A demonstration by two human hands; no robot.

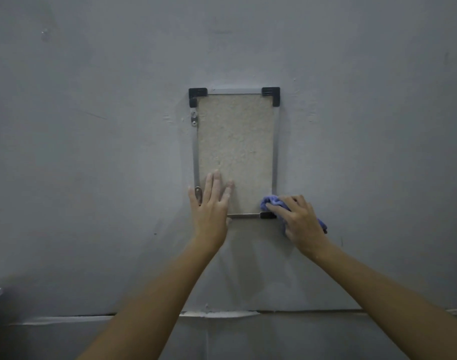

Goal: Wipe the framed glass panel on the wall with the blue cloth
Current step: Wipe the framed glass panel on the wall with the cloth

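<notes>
The right hand (301,223) has its fingers curled round the soft, scrunched-up blue cloth (274,201) and holds it tight. It pushes the cloth onto the bottom right corner of the tall glass panel with the thin grey metal frame (235,141). The cloth sits a little right of the middle of the picture. Part of it sticks out above the fingers and part behind the hand.

The left hand (209,207) holds nothing. Its fingers are straight and spread, and it lies flat on the bottom left part of the panel, over that corner.

The panel hangs in the middle of the picture on the plain grey painted wall (92,152). It has chunky black plastic corner pieces (197,96) at the top.

It looks like the wiping step is under way, down at the bottom right corner. Most of the glass is above the cloth. Next, I think the cloth needs to slide up and across the glass, pressed flat. The left hand would have to move so the cloth can reach the glass under it.
</notes>
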